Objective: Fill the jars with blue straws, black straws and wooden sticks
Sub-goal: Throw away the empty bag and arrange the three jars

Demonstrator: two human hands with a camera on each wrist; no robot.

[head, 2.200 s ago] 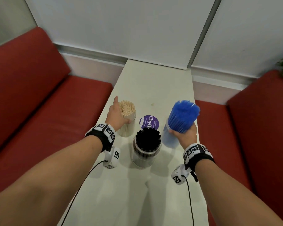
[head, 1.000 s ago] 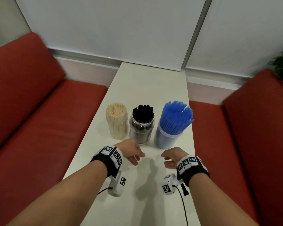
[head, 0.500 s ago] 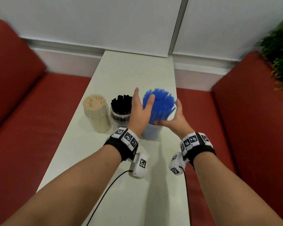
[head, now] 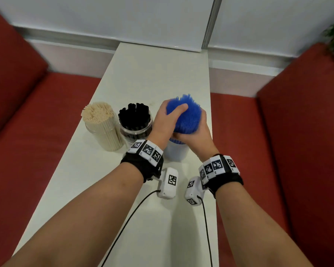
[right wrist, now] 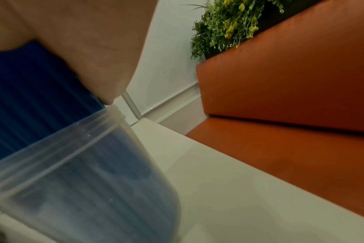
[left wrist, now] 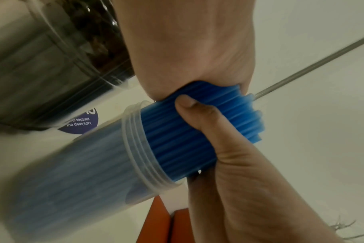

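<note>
Blue straws [head: 184, 117] stood upright in the rightmost jar [head: 175, 151], long axis vertical | left hand [head: 163, 122] and right hand [head: 196, 132] both wrapped round the bundle above the rim, equally near | guess next was a straight push down

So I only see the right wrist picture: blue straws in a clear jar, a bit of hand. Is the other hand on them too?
Observer: Yes, the left hand grips the blue straws above the rim, thumb across the bundle.
Visitor: Any other jars?
Observer: Two to their left: black straws, then wooden sticks at the far left.
Visitor: Anything else on the table?
Observer: A round purple sticker on the table.
</note>
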